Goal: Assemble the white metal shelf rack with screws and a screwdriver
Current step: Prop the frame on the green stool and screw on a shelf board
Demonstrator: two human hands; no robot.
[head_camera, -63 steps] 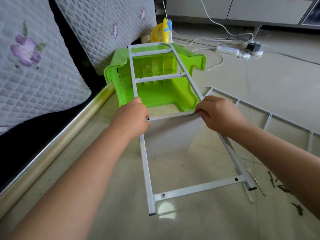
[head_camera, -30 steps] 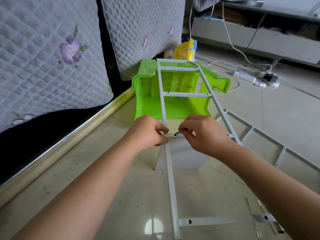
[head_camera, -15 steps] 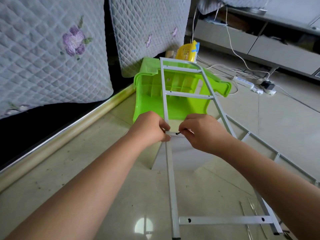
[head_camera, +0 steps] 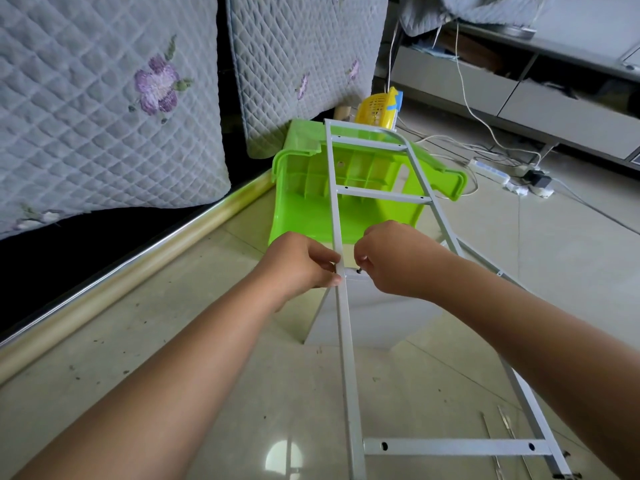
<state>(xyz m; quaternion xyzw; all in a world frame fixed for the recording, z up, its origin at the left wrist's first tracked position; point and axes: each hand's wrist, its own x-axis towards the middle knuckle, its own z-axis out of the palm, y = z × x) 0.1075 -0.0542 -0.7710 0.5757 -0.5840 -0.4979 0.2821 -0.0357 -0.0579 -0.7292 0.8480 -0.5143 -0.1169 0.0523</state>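
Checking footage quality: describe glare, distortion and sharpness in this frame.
Head view: a round glare spot on the glossy floor tile; wide-angle bending curves the gold trim rail; hands, the left and right, and the white rack frame look sharp.

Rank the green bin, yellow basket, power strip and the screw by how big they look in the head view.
1. Green bin, largest by far.
2. Yellow basket.
3. Power strip, close to the basket in apparent size and farther off, so that order is unsure.
4. Screw, pinched by the right hand, smallest.

No readable text, label, brand or number shows anywhere.
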